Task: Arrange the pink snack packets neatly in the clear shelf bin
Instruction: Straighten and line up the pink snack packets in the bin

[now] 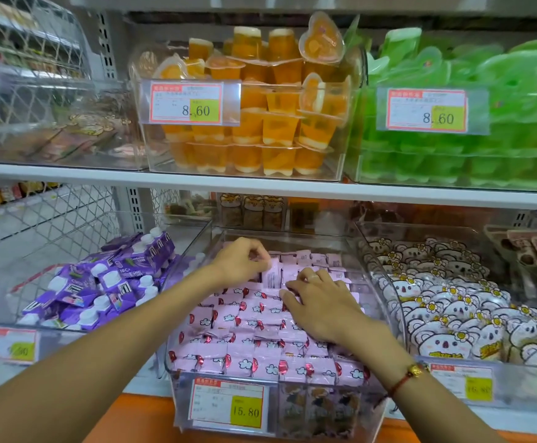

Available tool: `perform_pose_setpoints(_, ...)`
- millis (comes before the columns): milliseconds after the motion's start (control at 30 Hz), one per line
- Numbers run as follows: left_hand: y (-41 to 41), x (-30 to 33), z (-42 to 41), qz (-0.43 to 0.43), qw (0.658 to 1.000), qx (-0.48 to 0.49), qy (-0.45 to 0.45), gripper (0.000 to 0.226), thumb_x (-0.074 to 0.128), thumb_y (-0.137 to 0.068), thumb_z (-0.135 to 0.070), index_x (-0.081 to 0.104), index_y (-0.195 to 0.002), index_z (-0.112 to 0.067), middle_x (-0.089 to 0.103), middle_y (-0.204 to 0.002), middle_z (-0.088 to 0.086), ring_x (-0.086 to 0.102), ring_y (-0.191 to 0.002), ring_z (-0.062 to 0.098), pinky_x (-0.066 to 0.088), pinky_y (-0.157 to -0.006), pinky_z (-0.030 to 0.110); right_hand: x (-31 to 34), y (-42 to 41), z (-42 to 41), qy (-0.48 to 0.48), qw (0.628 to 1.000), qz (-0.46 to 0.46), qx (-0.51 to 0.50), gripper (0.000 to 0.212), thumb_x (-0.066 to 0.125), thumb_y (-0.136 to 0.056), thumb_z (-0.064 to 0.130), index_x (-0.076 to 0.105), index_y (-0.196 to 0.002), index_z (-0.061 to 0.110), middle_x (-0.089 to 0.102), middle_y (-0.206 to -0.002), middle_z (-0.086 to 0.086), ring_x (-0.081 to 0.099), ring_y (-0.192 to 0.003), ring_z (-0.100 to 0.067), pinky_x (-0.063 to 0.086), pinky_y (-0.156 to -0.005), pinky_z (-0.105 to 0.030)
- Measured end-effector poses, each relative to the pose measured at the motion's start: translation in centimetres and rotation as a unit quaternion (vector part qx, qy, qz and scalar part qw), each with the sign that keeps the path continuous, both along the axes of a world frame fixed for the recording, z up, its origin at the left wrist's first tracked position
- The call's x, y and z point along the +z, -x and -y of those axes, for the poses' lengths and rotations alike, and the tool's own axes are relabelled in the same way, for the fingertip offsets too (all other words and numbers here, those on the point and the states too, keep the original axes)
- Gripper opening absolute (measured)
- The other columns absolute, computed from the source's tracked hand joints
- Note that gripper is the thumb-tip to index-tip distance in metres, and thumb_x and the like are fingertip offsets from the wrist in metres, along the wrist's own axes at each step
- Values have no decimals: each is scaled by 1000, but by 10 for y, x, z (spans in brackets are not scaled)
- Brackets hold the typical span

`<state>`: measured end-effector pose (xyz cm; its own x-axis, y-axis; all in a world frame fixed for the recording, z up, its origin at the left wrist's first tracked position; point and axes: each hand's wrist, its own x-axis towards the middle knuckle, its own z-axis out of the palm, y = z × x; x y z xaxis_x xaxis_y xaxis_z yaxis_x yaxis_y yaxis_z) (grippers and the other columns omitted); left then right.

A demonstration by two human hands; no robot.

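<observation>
- Two hands are in the clear shelf bin [385, 295], which sits on the lower shelf straight ahead of you, its price label [228, 406] at the near front wall.
- Dozens of pink snack packets [244, 340] fill that bin; they are too many and too overlapped to count exactly. Those nearest you lie flat in rough rows running left to right, printed faces up.
- Your right hand [320, 306] rests fingers spread and relaxed on the flat packets at mid-bin, gripping nothing, pressing or steadying them. It is the nearer of the two to you.
- Your left hand [240, 259] is farther back and to the left, fingers curled, pinching one upright packet [272, 276] by its top edge. That packet stands with its long axis vertical, plain back toward you, just left of your right fingertips.
- Behind it, a back row of packets [312, 260] stands on edge; the pinched one seems to belong with them, so the coming move likely runs away from you, toward the rear wall.
- Three neighbouring bins are on this shelf: purple packs [101, 282] to the left, koala-faced packs [446, 302] to the right, and one more of brown packets [532, 251] at the far right.
</observation>
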<state>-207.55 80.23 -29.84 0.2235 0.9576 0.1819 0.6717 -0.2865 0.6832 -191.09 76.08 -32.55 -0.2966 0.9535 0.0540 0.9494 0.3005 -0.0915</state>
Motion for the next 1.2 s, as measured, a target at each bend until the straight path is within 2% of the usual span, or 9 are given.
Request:
perform_pose_setpoints(233, -1, 21, 25, 306, 946, 102, -29, 19, 57, -93, -30, 57, -103, -13, 67, -108, 11, 62, -104, 24, 48, -96, 43, 3, 0, 0, -7, 1000, -21, -5, 46, 24, -101, 42, 45, -136, 22, 39, -138, -1, 31, -128, -23, 28, -101, -40)
perform_pose_setpoints(433, 3, 19, 46, 484, 863, 144, 28, 14, 50, -98, -14, 57, -107, -6, 66, -102, 14, 62, -79, 10, 57, -72, 19, 8, 7, 4, -141, 945, -294, 16, 55, 54, -89, 49, 42, -136, 22, 48, -132, 1, 45, -119, -17, 43, -91, -33)
perform_pose_setpoints(600, 1, 22, 54, 566, 805, 128, 123, 19, 50, -97, -11, 60, -109, -1, 67, -95, 14, 64, -88, 16, 58, -71, 24, 16, 16, 11, -240, 911, -327, 81, 40, 71, -81, 27, 52, -116, 28, 61, -106, 11, 54, -94, -8, 45, -72, -24)
perform_pose_setpoints(700, 4, 23, 55, 553, 817, 108, 124, 18, 53, -96, -22, 63, -103, -8, 68, -92, 7, 65, -85, 12, 59, -65, 23, 24, 13, 11, -133, 887, -438, 52, 19, 70, -84, 25, 63, -102, 25, 71, -83, 9, 65, -71, -9, 49, -60, -19)
perform_pose_setpoints(800, 6, 21, 54, 479, 867, 74, 112, 22, 54, -93, -39, 58, -109, -24, 66, -102, -3, 61, -95, 7, 54, -76, 23, 34, 14, 13, 149, 771, -619, -6, 28, 61, -90, 35, 68, -97, 9, 71, -72, -6, 62, -59, -15, 50, -59, -24)
perform_pose_setpoints(867, 6, 20, 53, 476, 869, 47, 125, 34, 58, -92, -35, 53, -123, -21, 65, -112, 3, 63, -100, 10, 54, -79, 22, 36, 10, 12, 226, 739, -634, 0, 30, 58, -91, 36, 68, -97, 7, 67, -72, -6, 58, -59, -14, 48, -64, -26)
perform_pose_setpoints(1000, 6, 17, 51, 493, 860, 38, 123, 30, 61, -92, -22, 59, -120, -14, 66, -114, 12, 67, -96, 12, 57, -72, 19, 34, 8, 14, 265, 705, -658, 5, 31, 55, -90, 41, 67, -100, 14, 69, -76, -4, 61, -62, -12, 53, -62, -23)
perform_pose_setpoints(1100, 7, 15, 50, 542, 828, 68, 128, 31, 60, -92, -19, 59, -119, -7, 68, -108, 13, 67, -93, 13, 58, -71, 19, 38, 3, 14, 235, 654, -719, 2, 39, 55, -87, 46, 64, -106, 13, 73, -78, -2, 69, -70, -13, 57, -67, -21)
perform_pose_setpoints(1200, 4, 11, 51, 565, 807, 91, 144, 29, 62, -91, -23, 59, -113, -5, 68, -106, 13, 67, -92, 15, 58, -68, 18, 41, 2, 16, 152, 663, -733, 0, 39, 67, -78, 37, 63, -108, 14, 75, -90, -3, 70, -81, -11, 56, -80, -21)
